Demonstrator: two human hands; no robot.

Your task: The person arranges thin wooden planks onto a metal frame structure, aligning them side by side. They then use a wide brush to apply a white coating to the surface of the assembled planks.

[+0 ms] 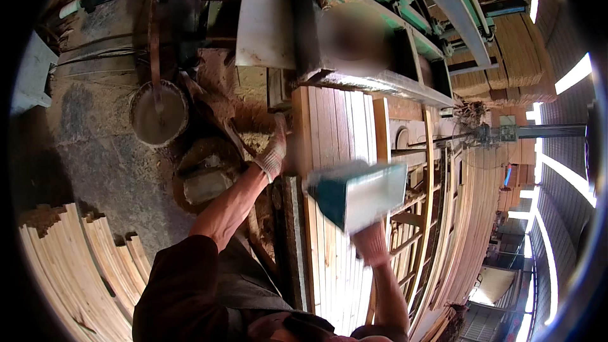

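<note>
**Gloved hands at a stack of wooden boards in a sawmill**

The person's left hand (273, 152), in a grey knitted work glove, rested against the left edge of a flat stack of pale wooden boards (335, 126), its fingers pressed to the wood rather than wrapped around anything. The right hand (370, 244), in a reddish knitted glove, was closed on the lower end of a teal and pale rectangular block (358, 195), blurred with motion, held just above the boards. The two hands were well apart, one at the stack's left edge and one over its middle.

The boards ran away from the person toward a grey and green metal machine frame (354, 31) at the top of the view. Left of the stack lay heaps of brown sawdust (221, 120) and a round grey metal bucket (158, 114) on a concrete floor. A fan of pale cut wooden strips (76, 266) lay at the lower left. Tall stacks of thin timber sheets (481, 215) stood on the right.
</note>
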